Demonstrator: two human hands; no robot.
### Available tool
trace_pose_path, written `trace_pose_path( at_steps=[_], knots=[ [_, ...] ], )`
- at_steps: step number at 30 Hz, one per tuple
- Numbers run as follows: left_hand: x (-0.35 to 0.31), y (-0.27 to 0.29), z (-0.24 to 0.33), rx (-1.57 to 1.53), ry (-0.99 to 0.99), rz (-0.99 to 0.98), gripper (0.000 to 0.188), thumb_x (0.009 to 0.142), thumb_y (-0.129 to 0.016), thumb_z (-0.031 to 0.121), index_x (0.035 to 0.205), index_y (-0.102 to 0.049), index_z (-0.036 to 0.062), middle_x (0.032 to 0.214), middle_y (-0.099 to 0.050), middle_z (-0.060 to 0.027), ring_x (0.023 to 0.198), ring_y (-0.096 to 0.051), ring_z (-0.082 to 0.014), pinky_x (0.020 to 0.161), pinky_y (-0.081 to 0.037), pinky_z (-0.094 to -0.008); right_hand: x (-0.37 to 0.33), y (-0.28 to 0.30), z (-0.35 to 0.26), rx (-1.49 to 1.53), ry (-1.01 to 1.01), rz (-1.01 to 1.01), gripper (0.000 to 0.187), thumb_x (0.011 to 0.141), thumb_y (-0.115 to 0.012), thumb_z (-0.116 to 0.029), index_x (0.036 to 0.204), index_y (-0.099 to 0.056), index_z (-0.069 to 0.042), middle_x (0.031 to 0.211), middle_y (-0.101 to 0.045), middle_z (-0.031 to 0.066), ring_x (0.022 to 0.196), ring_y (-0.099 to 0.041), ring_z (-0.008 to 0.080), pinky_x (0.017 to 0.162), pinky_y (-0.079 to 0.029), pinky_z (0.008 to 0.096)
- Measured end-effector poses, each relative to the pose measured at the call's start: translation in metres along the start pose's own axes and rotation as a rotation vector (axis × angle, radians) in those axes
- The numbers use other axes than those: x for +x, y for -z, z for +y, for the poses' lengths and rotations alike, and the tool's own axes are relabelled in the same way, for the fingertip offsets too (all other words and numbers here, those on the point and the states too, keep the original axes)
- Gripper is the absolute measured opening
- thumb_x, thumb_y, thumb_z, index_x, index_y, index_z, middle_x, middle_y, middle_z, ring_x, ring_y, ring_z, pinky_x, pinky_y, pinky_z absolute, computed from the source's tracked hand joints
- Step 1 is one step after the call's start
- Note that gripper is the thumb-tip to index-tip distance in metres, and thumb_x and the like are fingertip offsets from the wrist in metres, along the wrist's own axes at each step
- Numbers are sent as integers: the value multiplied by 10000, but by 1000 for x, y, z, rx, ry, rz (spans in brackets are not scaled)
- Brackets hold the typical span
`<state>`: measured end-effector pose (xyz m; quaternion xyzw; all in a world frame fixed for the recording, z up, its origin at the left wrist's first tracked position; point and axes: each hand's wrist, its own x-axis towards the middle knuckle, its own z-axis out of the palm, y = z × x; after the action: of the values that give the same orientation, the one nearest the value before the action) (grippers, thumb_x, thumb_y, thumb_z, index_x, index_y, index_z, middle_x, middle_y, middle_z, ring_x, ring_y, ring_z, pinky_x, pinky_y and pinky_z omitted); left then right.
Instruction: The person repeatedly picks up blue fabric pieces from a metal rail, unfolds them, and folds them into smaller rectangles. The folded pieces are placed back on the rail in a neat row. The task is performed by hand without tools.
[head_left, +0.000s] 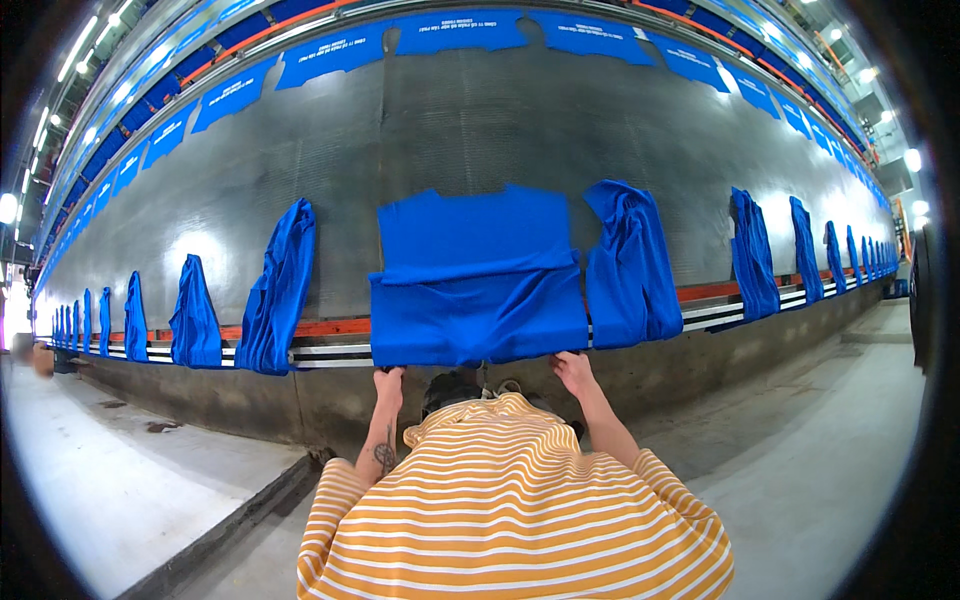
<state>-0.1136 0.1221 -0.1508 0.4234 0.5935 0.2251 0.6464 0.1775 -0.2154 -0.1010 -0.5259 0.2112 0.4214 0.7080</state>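
Note:
In front of me a blue shirt panel lies partly spread on a long dark table, its near half loose and rippled with a fold across the middle. Its near edge hangs over the table's front rail. My left hand is closed on the near left corner of the cloth, and my right hand grips the near right corner. The fingertips of both are partly hidden by the fabric. Close by on the right is a bunched blue shirt panel; another crumpled blue panel drapes to the left.
The dark table curves away to both sides. More gathered blue panels hang along its near edge. Flat blue panels with white print line the far edge. Red and silver rails run along the front, above a concrete base.

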Motion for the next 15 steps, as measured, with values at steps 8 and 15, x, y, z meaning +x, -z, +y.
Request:
trace_pose_path(
  at_steps=[8, 15],
  knots=[
    [-58, 45, 34, 157, -175, -49, 122, 898, -656, 82, 960, -664, -23, 867, -656, -17, 723, -586, -72, 629, -453, -222, -49, 23, 13, -513, 374, 179, 287, 900, -695, -184, 680, -567, -51, 656, -525, -45, 578, -451, 57, 546, -371, 257],
    [-138, 66, 53, -78, -296, -64, 210, 956, -656, 206, 920, -670, 0, 801, -610, 27, 691, -507, -48, 640, -405, -217, -132, 40, -6, -723, 676, 134, 474, 977, -599, -313, 638, -407, -43, 597, -324, -46, 585, -317, 63, 510, -263, 301]
  ],
)
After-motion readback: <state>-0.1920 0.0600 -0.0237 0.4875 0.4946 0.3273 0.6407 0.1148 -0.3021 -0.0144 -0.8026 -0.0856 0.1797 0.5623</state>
